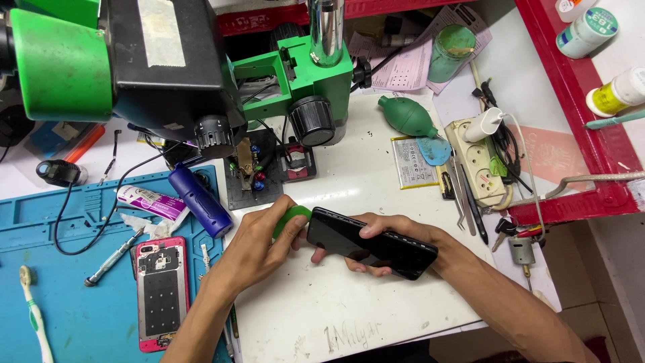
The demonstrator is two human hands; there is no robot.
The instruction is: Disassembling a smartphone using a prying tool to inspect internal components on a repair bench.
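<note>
My right hand grips a black smartphone, held slanted just above the white table, fingers wrapped around its long edges. My left hand pinches a flat green plastic pry tool and presses it against the phone's upper left end. The phone's dark glass faces up.
A green and black microscope looms at the top left. A blue mat on the left carries an opened pink phone, a screwdriver, a blue cylinder and a toothbrush. A green air blower, a battery, tweezers and a power strip lie behind.
</note>
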